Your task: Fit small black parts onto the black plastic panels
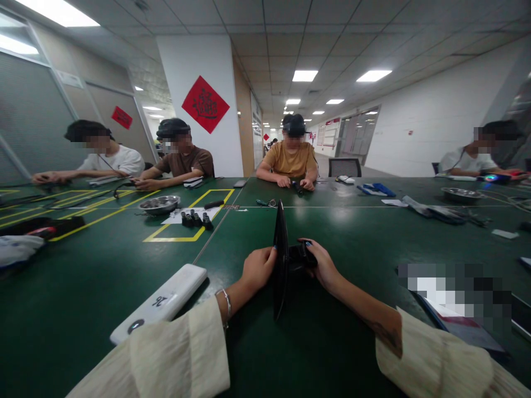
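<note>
Upright above the table, a thin black panel (pixel 280 265) is seen nearly edge-on, with a blocky black mount (pixel 296 256) sticking out from its right side. My left hand (pixel 258 267) is closed at the panel's left face, thumb against it and the other fingers partly hidden. Around the outer end of the mount, my right hand (pixel 319 262) is wrapped, thumb on top. What kind of device this is cannot be made out. Left of my left forearm lies a white power bank (pixel 161 304) marked 26.
Several black cylindrical parts (pixel 196 219) stand beside a metal bowl (pixel 160 204) inside yellow tape. To my right lies a dark flat device (pixel 460 326), partly blurred. Co-workers sit across the green table (pixel 357 237). Grey gloves (pixel 431 210) and a blue cloth item (pixel 377 189) lie farther right.
</note>
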Tool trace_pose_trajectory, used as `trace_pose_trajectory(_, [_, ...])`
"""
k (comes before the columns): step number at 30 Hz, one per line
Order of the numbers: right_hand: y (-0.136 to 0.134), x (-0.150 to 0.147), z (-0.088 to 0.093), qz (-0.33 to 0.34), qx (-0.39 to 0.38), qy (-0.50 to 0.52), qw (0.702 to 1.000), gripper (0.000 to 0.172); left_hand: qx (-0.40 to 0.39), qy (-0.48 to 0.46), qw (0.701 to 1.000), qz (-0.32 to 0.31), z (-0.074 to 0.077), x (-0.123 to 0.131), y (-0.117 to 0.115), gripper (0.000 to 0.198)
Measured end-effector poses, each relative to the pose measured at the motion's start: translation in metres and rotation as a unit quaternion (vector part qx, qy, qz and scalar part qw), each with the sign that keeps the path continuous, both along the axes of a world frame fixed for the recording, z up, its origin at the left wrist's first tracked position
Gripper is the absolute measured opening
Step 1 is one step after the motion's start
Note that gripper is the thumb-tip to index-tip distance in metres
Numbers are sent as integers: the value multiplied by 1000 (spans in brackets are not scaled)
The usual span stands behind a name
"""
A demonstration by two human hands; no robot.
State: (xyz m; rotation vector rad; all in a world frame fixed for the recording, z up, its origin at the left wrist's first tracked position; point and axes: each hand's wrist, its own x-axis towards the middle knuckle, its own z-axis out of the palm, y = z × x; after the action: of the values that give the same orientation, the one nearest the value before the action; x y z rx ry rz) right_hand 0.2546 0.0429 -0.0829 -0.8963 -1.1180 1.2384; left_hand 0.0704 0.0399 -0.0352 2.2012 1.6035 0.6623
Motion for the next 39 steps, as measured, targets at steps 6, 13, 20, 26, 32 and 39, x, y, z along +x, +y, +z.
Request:
trace_pose_trajectory(6, [-1, -1, 2, -5, -2, 8, 1000, 34, 6, 13, 1000, 15, 2, 1, -2, 35])
trace_pose_trajectory(13, [-2, -1, 4, -7, -10, 4, 1000, 33, 4, -11, 1000, 22, -5, -2, 1, 37])
trace_pose_trajectory(20, [-4, -2, 5, -10, -13, -4, 1000, 33, -6, -49, 998, 27, -5, -1, 5, 34])
trace_pose_trajectory(26, [-2, -2, 2, -14, -5, 3, 1000, 32, 3, -40, 999, 26, -5, -1, 5, 31])
trace_pose_trajectory(32, [-2, -1, 1, -10, -2, -3, 1000, 32, 6, -20, 1000, 19, -3, -1, 3, 31])
trace_pose_trajectory(39, [-2, -1, 3, -10, -4, -5, 1000, 32, 4, -8, 1000, 20, -1, 0, 0, 30])
